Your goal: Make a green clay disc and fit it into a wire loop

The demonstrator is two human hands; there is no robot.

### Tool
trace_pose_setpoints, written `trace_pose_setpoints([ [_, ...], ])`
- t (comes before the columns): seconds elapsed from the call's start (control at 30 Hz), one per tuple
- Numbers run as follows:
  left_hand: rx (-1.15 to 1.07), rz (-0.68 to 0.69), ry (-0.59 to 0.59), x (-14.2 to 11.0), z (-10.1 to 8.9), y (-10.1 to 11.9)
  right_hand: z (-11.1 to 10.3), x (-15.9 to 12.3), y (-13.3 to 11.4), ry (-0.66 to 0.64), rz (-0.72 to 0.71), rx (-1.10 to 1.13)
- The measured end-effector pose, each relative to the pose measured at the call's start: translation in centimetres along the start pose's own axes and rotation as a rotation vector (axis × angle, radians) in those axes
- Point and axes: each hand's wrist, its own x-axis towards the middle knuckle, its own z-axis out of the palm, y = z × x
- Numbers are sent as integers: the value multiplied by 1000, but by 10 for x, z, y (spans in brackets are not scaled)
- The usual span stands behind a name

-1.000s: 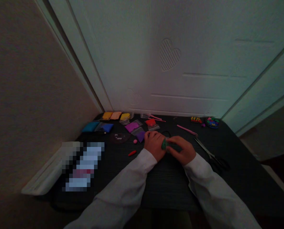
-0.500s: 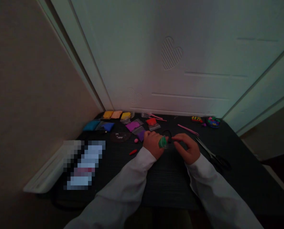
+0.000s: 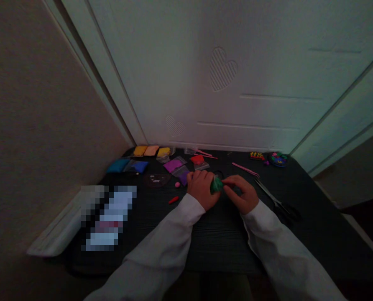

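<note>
My left hand [image 3: 202,189] is closed around a small clear bag of green clay [image 3: 217,184], which pokes out between thumb and fingers. At the bag's right edge, my right hand [image 3: 242,193] pinches with thumb and index finger close together; the fingertips touch the plastic. Left of my left hand lie a small pink ball [image 3: 177,184] and a red tapered piece [image 3: 173,200]. A bag of purple clay [image 3: 183,174] sits just behind the left hand, partly hidden by it.
Bags of blue [image 3: 140,167], yellow [image 3: 164,152] and red clay [image 3: 197,159] lie at the back. Scissors [image 3: 279,205] and pink tweezers [image 3: 245,169] are on the right, with small clay models [image 3: 278,159] in the far corner. A blurred-out screen [image 3: 109,219] stands left.
My right hand moved away from the green bag, then came back to pinch its edge. The bag tilted in my left hand, which stayed in nearly the same place.
</note>
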Motion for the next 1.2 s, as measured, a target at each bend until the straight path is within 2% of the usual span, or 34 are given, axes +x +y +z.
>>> trace_pose_setpoints([
  [0.3, -98, 21, -22, 0, 5, -5, -1, 0, 3, 11, 51, -4],
  [0.43, -163, -116, 94, 9, 4, -19, -5, 2, 11, 152, 112, -9],
  [0.53, -313, -243, 185, 13, 6, -30, -7, 4, 16, 249, 161, 10],
  [0.6, -427, -293, 184, 14, 8, -34, -7, 4, 17, 262, 166, 15],
  [0.7, -539, -324, 159, 12, 10, -35, -7, 3, 17, 211, 150, 7],
  [0.8, -533, -285, 170, 10, 10, -32, -6, 3, 17, 190, 139, 11],
  [0.87, -498, -204, 160, 10, 7, -29, -6, 3, 17, 188, 136, 7],
  [1.0, -456, -124, 30, 12, 2, -22, -6, 3, 16, 184, 128, 0],
  [1.1, -305, -95, -55, 12, 2, -16, -6, 2, 11, 161, 112, 24],
  [1.2, -103, -18, -63, 9, 6, -10, -4, 1, 2, 107, 82, 65],
])
